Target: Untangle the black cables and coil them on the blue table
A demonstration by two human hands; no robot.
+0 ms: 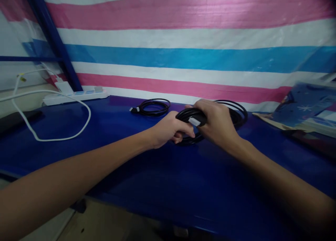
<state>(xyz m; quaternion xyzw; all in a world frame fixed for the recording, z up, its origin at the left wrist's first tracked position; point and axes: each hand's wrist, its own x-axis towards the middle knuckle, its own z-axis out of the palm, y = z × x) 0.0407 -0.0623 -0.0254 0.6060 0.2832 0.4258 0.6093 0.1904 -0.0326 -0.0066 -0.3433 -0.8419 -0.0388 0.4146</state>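
Note:
A thick coil of black cable (191, 114) is held between my two hands over the middle of the blue table. My left hand (170, 130) is closed around the left side of the coil, its fingers curled. From above, my right hand (214, 118) grips the coil's right side. A white piece (194, 122) shows near a black part of the cable, beside my right fingers; whether it is a tag or a plug end I cannot tell. Behind my right hand lies more coiled black cable (240, 115), partly hidden by it.
A smaller black cable coil (154, 113) with a plug lies at the table's (157, 178) back. At left are a white power strip (76, 98) and a looped white cord (88, 120). A blue patterned package (301, 106) stands at right. Striped sheeting (183, 55) hangs behind.

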